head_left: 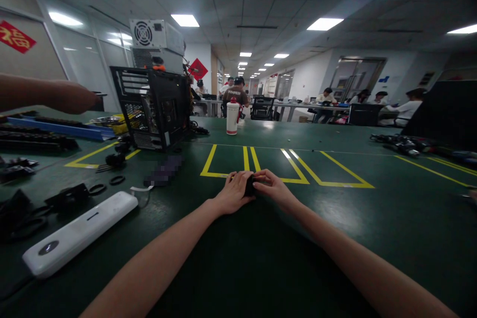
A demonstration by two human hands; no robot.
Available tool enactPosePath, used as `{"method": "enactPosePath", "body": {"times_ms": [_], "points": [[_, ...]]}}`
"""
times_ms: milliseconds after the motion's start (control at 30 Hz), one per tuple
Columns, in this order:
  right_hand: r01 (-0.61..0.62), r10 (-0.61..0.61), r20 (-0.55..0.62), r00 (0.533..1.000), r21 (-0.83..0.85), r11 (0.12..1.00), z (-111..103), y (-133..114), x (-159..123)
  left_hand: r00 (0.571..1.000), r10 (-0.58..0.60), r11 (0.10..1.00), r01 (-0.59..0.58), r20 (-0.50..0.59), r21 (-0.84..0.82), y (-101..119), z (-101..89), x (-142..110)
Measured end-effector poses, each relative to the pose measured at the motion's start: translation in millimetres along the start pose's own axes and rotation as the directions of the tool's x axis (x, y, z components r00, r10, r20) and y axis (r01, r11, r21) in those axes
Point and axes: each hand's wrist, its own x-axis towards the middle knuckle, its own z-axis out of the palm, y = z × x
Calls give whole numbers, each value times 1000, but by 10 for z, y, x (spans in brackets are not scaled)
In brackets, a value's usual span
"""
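We are keeping both hands together near the middle of the worktop, with a small black object sitting between them. Our left hand is curling over its left side, the grip closing around it, so most of the object is hiding under the fingers. Our right hand is meeting it from the other side, thumb and fingertips at its right edge; we cannot tell whether that grip is pinching the object or only touching it. The object is lying just beyond our wrists, near the front edge of the yellow tape outlines.

Farther back, a white cup is standing upright inside no outline, beyond the tape. To our left, a black computer case is carrying a power supply, while a long white device is lying nearer us. Another person's hand is reaching in from the left edge.
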Motion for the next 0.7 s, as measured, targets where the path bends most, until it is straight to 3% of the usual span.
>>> {"method": "enactPosePath", "body": {"times_ms": [133,267,500,700], "points": [[-53,53,4,999,-8,999,-19,3,39,1000,-9,1000,9,6,-11,3,-7,-1],[-23,24,62,998,-13,1000,-44,-3,4,1000,-11,1000,11,17,-20,-2,-3,-3],[-16,16,-1,1000,22,1000,-24,10,9,1000,-11,1000,11,7,-4,-4,11,4],[17,-17,48,999,11,1000,-18,9,5,1000,-10,1000,10,9,-10,0,5,2]]}}
